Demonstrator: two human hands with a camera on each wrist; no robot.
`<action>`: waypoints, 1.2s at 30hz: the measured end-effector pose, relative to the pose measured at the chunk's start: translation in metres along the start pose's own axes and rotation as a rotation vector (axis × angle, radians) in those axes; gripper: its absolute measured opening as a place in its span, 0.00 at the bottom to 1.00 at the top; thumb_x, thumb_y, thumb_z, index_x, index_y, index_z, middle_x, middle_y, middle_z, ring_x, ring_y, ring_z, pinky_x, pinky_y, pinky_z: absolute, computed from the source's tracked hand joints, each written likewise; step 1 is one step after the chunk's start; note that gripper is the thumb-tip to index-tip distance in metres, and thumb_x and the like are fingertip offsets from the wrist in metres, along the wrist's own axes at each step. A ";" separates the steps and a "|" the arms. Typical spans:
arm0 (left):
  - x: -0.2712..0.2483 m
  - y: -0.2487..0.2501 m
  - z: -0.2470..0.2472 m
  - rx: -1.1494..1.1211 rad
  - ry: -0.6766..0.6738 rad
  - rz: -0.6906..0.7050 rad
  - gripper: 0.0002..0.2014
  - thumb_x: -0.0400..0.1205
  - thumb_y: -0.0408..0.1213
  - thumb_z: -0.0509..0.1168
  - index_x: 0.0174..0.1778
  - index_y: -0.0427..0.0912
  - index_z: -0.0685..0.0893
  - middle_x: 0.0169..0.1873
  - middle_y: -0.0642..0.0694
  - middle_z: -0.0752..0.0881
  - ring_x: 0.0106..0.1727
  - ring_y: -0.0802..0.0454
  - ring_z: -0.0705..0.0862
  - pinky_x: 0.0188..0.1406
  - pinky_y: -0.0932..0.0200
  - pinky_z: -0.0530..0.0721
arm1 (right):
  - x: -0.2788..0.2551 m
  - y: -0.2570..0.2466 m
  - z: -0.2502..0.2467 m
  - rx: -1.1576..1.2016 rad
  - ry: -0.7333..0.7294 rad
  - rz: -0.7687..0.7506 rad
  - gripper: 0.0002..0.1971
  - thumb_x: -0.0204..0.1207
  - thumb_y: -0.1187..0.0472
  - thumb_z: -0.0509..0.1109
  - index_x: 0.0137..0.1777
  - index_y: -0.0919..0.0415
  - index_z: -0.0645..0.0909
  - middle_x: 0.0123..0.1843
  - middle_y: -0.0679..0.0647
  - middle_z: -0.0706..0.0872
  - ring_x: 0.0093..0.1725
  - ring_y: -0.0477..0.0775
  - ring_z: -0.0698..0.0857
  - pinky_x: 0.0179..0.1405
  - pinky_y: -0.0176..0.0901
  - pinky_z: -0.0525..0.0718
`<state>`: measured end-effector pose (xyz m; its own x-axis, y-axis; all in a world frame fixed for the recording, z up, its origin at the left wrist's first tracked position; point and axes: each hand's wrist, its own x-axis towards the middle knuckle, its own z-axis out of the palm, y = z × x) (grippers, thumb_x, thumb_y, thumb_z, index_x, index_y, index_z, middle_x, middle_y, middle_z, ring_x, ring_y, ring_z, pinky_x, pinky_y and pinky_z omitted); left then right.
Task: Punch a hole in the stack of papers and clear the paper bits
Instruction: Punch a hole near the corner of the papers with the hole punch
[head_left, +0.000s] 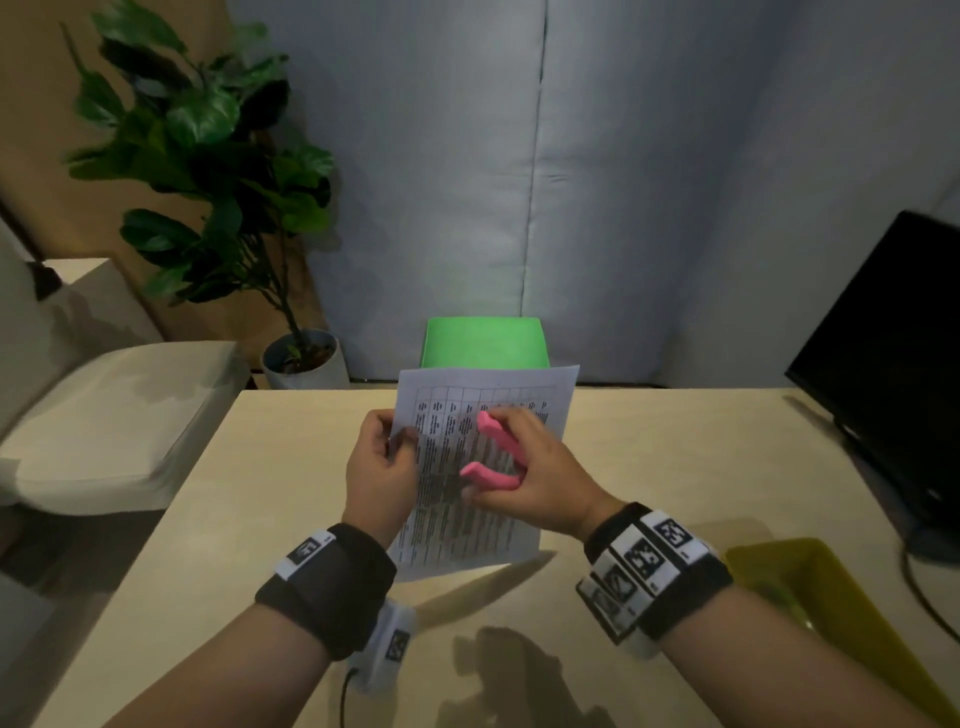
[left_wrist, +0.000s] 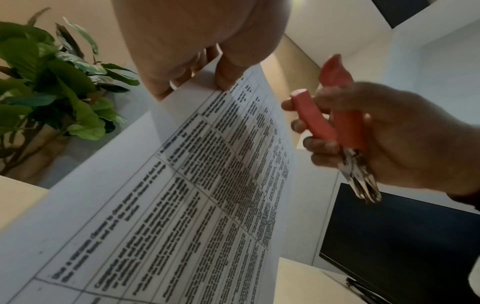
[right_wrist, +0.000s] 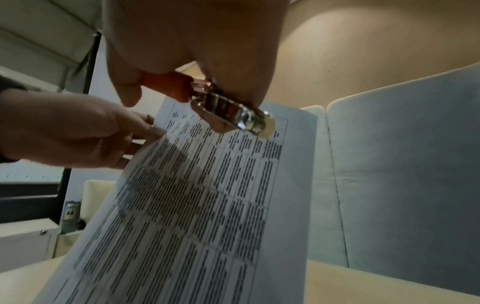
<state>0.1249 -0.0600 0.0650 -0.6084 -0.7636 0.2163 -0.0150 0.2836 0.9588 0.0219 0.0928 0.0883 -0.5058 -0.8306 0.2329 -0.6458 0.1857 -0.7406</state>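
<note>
A stack of printed papers (head_left: 467, 467) with a table of text stands tilted above the wooden table (head_left: 260, 493). My left hand (head_left: 384, 457) pinches its left edge, thumb on the front; the same papers (left_wrist: 182, 205) fill the left wrist view. My right hand (head_left: 524, 478) grips a pink-handled hole punch (head_left: 493, 452) in front of the sheet, handles spread. The punch's handles (left_wrist: 327, 115) point up and its metal head (right_wrist: 233, 115) hangs near the papers (right_wrist: 207, 205) without biting them.
A green box (head_left: 485, 343) stands behind the papers at the table's far edge. A yellow tray (head_left: 810, 597) lies at the right front, a black monitor (head_left: 893, 364) at the far right. A potted plant (head_left: 218, 182) and a white couch (head_left: 104, 415) are left of the table.
</note>
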 end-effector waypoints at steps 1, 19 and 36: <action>-0.002 0.003 0.006 -0.005 -0.013 -0.004 0.11 0.85 0.32 0.60 0.41 0.53 0.73 0.42 0.48 0.85 0.44 0.52 0.84 0.37 0.62 0.79 | 0.001 0.000 -0.008 0.018 0.064 -0.019 0.35 0.64 0.49 0.82 0.69 0.53 0.71 0.59 0.45 0.75 0.55 0.42 0.76 0.56 0.33 0.78; -0.037 0.034 0.085 0.000 -0.152 -0.005 0.12 0.84 0.27 0.58 0.48 0.51 0.77 0.41 0.50 0.84 0.38 0.66 0.81 0.36 0.74 0.75 | 0.011 -0.002 -0.081 0.269 0.259 0.002 0.26 0.68 0.54 0.80 0.62 0.50 0.71 0.50 0.51 0.82 0.41 0.48 0.84 0.40 0.36 0.84; -0.032 0.028 0.084 0.161 -0.293 0.049 0.11 0.86 0.31 0.58 0.59 0.49 0.76 0.50 0.53 0.86 0.49 0.67 0.82 0.40 0.80 0.77 | 0.044 -0.001 -0.113 1.027 0.508 0.049 0.18 0.64 0.67 0.60 0.55 0.57 0.71 0.43 0.55 0.77 0.42 0.53 0.81 0.58 0.54 0.83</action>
<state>0.0777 0.0207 0.0694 -0.8134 -0.5541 0.1769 -0.0908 0.4214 0.9023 -0.0644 0.1154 0.1708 -0.8407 -0.4831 0.2445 0.0346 -0.4986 -0.8661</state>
